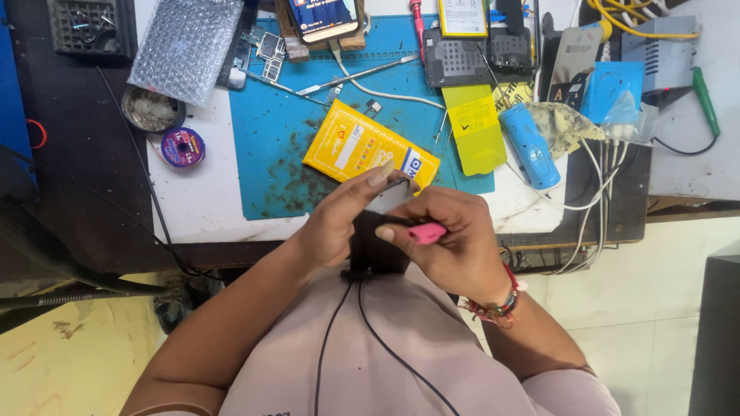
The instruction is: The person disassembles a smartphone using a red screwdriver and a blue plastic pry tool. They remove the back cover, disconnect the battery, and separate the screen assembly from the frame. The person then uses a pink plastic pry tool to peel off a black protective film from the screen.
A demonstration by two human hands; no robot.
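My left hand [338,219] grips a black phone [378,240] held upright at the workbench's near edge, thumb on its top side. My right hand [455,243] steadies the phone from the right and pinches a small pink tool [426,232] against its edge. Two black cables [347,331] run down from the phone's lower end over my shirt. A yellow flat package [362,146] lies on the blue work mat [277,131] just beyond my hands.
On the bench lie a blue cylinder [530,146], a yellow strip [475,127], an opened phone body [462,54], bubble wrap [185,42], a round tin [152,110], a solder wire spool [183,146], metal tweezers [362,75] and white cables [593,185].
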